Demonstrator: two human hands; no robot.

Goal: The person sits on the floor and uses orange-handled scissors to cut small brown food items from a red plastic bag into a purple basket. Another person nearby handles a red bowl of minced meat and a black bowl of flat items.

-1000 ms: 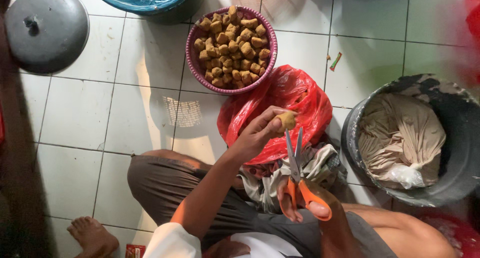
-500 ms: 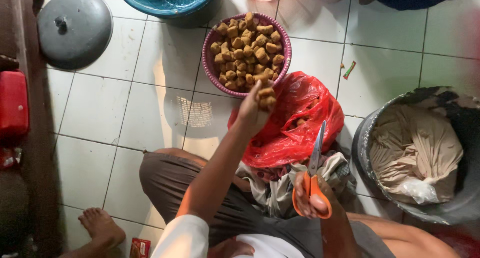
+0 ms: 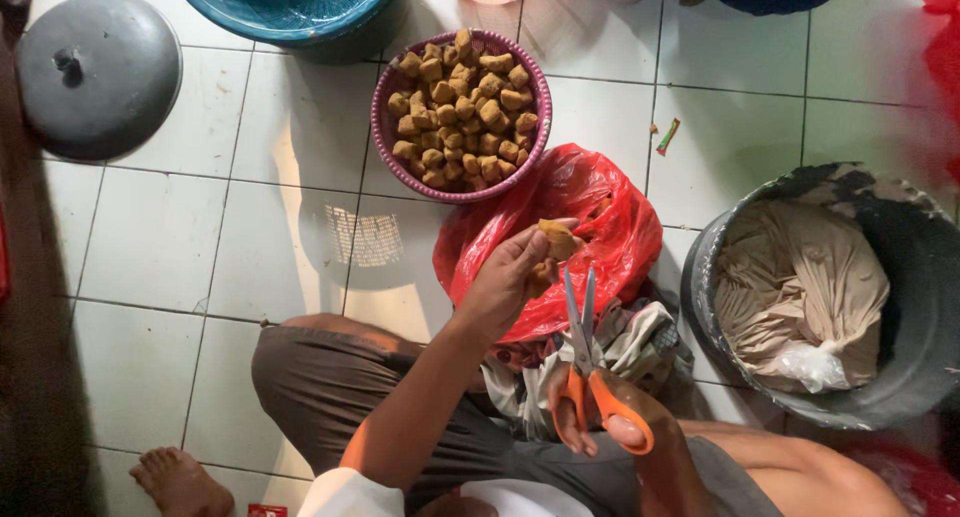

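Left hand (image 3: pixel 515 277) has come back from the basket (image 3: pixel 385 137) w/ a brown fried piece (image 3: pixel 560 241), now pinched at its fingertips above the red bag (image 3: pixel 600 207). Scissors (image 3: pixel 585 357) sit just below the piece, blades slightly apart, pointing up. Right hand (image 3: pixel 610 427) grips the orange handles, fingers thru the loops.

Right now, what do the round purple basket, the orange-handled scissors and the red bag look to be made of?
The round purple basket looks like moulded plastic, its rim ribbed and perforated. The orange-handled scissors, in the right hand, seem to have bare steel blades and glossy plastic handles. The red bag appears to be thin plastic film, crinkled and shiny.
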